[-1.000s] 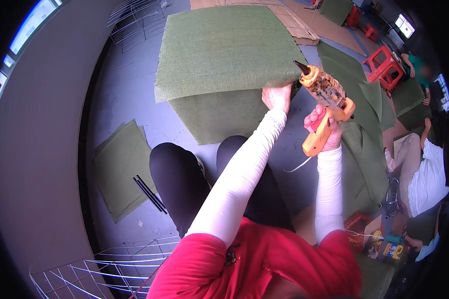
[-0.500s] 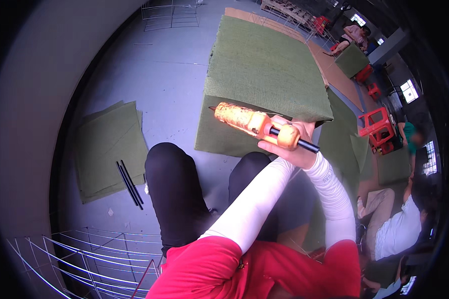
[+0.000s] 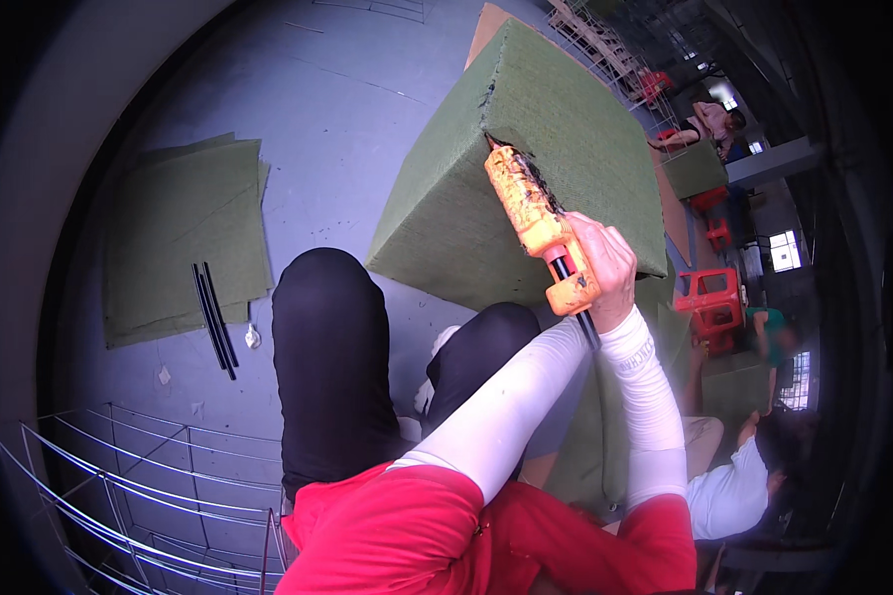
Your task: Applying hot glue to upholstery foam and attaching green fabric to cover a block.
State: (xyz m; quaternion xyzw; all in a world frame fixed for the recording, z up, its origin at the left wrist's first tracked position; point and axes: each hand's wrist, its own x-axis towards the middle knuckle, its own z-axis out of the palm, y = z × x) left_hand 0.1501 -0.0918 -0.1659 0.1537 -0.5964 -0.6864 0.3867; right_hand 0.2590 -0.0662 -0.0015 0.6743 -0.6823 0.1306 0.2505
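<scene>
Orange plastic, scuffed and smeared with black: a glue gun (image 3: 526, 203) lay in the grip of the right hand (image 3: 610, 263), fingers wrapped around its handle. A black glue stick (image 3: 588, 329) jutted from its rear. Nozzle at a top edge of a green fabric-covered box (image 3: 575, 119), close to a corner; could not tell whether it touched. Dark smears ran along that edge. Box stood in front of the wearer's knees, its cloth coarse in weave.

Left forearm (image 3: 511, 402), in a white sleeve, passed behind the gun and the right wrist. Left hand hidden there; could not tell how its fingers were set.

Floor (image 3: 298, 149) smooth, blue-grey, finely marked with dark specks and a thin line. To the left on it, a loose pile of green sheets (image 3: 184, 228), edges out of line, with black sticks (image 3: 215, 322) lying over the near part. Small white scrap (image 3: 253, 336) just beside them. Lower left, a wire frame (image 3: 159, 486), bare metal.

Room beyond: dark along the right, with a bright window (image 3: 786, 251). Red stools (image 3: 714, 302) there; near them a person in green (image 3: 776, 332), and lower down one in a white top (image 3: 729, 496).
</scene>
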